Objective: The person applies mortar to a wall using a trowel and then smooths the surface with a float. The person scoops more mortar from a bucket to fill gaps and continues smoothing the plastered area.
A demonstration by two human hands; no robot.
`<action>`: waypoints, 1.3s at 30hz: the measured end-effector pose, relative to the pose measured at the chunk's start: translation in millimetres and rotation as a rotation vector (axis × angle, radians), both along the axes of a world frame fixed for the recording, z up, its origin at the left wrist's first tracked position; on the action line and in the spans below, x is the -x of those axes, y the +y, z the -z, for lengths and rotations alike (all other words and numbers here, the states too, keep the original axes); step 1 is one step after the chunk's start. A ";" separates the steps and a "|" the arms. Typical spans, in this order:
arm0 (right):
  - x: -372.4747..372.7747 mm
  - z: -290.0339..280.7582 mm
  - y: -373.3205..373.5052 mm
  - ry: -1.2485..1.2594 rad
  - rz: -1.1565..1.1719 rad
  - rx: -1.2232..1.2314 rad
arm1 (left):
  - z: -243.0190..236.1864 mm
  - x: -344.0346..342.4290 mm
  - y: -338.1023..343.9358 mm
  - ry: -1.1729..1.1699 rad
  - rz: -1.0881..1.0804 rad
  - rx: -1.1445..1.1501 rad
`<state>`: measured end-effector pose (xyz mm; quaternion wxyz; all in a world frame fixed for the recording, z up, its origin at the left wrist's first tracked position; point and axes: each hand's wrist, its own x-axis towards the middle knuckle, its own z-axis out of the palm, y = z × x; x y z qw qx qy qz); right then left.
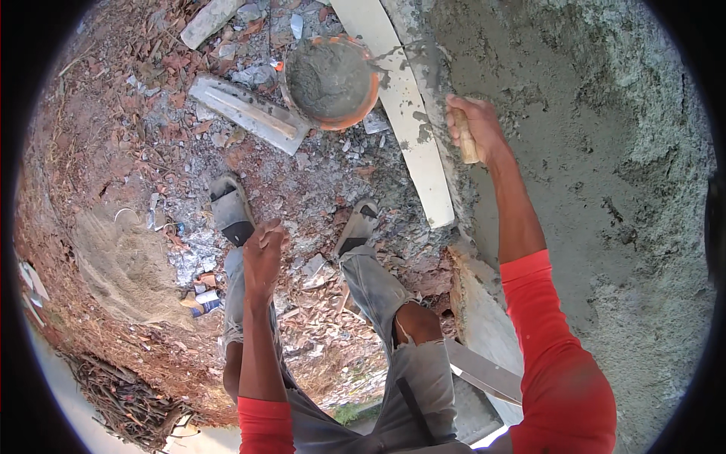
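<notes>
My right hand is closed round the wooden handle of a trowel. Its blade end, grey with mortar, is hard to make out against the wall's base. Beside it rises a wall face covered in wet grey mortar. A long pale board, spattered with mortar, lies along the foot of that wall. My left hand hangs over my left foot with its fingers curled in, and nothing shows in it. Ahead of me stands an orange tub holding grey mortar.
A long float with a handle lies left of the tub. Farther off is a mortar-crusted block. Rubble and dry leaves cover the ground. A sand heap and a pile of sticks lie to the left.
</notes>
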<state>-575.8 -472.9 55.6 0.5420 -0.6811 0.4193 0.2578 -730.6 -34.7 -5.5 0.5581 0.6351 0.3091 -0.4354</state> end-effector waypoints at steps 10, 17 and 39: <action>8.9 72.2 67.4 0.040 -0.946 0.769 | 5.1 9.6 6.9 0.010 -0.087 0.045; -6.7 196.3 160.1 0.002 -0.710 0.750 | -7.4 -10.0 14.8 0.002 -0.122 -0.018; -5.2 -21.2 54.5 -0.152 -0.383 0.400 | -9.6 3.5 37.1 0.002 -0.069 0.025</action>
